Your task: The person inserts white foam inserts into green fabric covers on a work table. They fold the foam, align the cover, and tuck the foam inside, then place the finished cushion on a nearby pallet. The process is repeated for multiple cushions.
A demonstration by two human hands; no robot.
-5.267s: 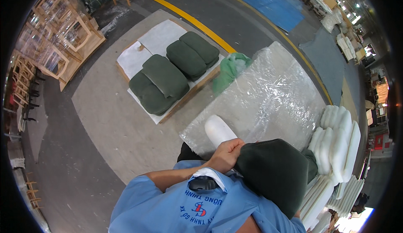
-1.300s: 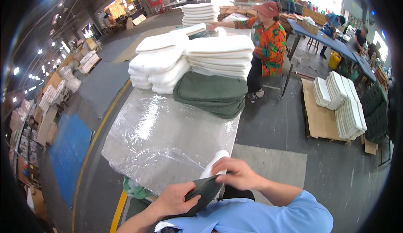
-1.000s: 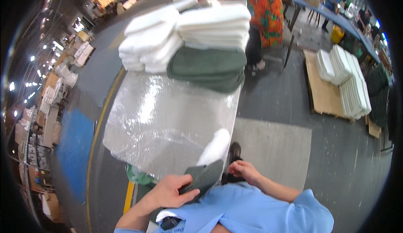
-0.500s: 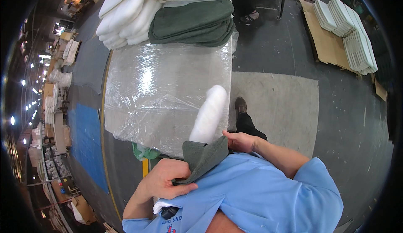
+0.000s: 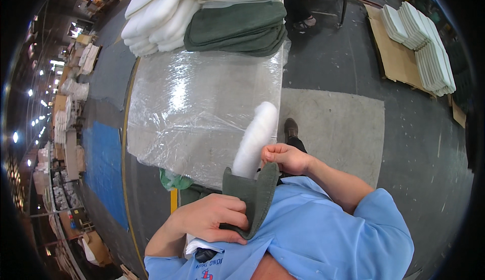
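A dark green fabric cover (image 5: 247, 194) is held against the front of my body, its mouth facing away from me. A soft white rolled pad (image 5: 255, 138) sticks up out of that mouth; its lower end is hidden inside. My left hand (image 5: 217, 218) is closed on the near left part of the cover, fingers curled over the cloth. At the cover's upper right edge, my right hand (image 5: 285, 159) has its fingers curled together in a pinch beside the white pad. What lies between those fingertips cannot be made out.
Ahead stands a plastic-wrapped table (image 5: 202, 88), with stacked dark green covers (image 5: 235, 25) and folded white pads (image 5: 161, 20) at its far end. White foam pieces (image 5: 432, 63) lie on cardboard (image 5: 396, 55) at right. A person's foot (image 5: 304, 23) shows beyond the table.
My right hand has moved slightly up and left, from the cover's right edge to beside the white pad. The cover's mouth is wider, and my left hand has shifted a little right.
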